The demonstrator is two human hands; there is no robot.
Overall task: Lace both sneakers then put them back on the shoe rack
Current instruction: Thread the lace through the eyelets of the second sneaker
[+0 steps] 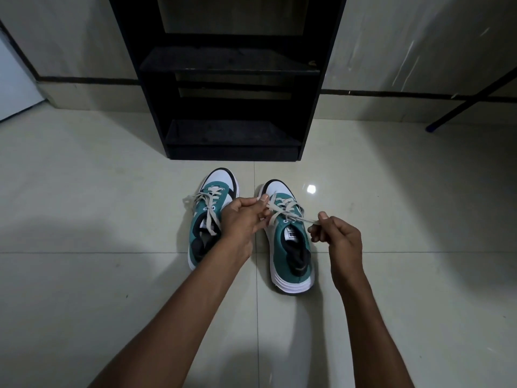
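Observation:
Two teal and white sneakers stand side by side on the tiled floor, toes toward the rack. The left sneaker point(208, 219) has its beige lace threaded, with loose ends trailing to its left. Over the right sneaker point(291, 247), my left hand point(242, 219) pinches one end of the beige lace point(282, 210) and my right hand point(337, 236) pinches the other end, pulled out to the right. The lace runs taut between both hands across the upper eyelets. The black shoe rack point(232, 65) stands just beyond the shoes, its shelves holding nothing.
Pale glossy floor tiles point(84, 191) surround the shoes. A grey wall runs behind the rack. A dark slanted pole point(470, 102) leans at the right, its foot on the floor. A white door edge point(14, 79) shows at far left.

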